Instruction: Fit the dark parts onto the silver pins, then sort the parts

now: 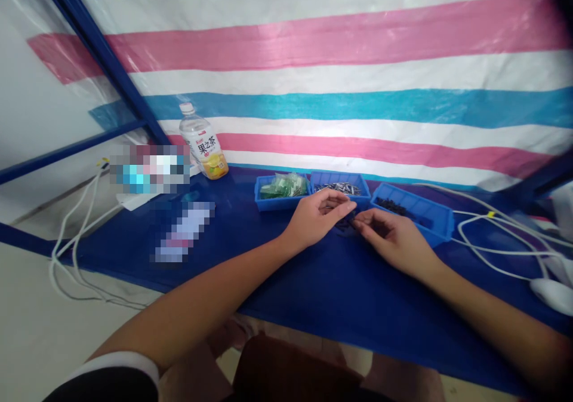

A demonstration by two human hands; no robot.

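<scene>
My left hand (316, 215) is closed over the table, thumb and fingertips pressed together; whatever they hold is hidden or too small to name. Beside it, my right hand (396, 238) pinches with thumb and forefinger close to the left fingertips, and what is between them is too small to make out. Small dark pieces (344, 227) lie on the table just below both hands. Behind the left hand stands a blue bin of silver metal pins (338, 188). A blue bin with small black parts (391, 205) sits behind the right hand.
Another blue bin (282, 203) holds greenish clear pieces. A drink bottle (205, 145) stands at the back left of the blue table (313, 294). White cables (487, 252) and a white mouse (553, 294) are at right. A striped plastic sheet (340, 43) hangs behind.
</scene>
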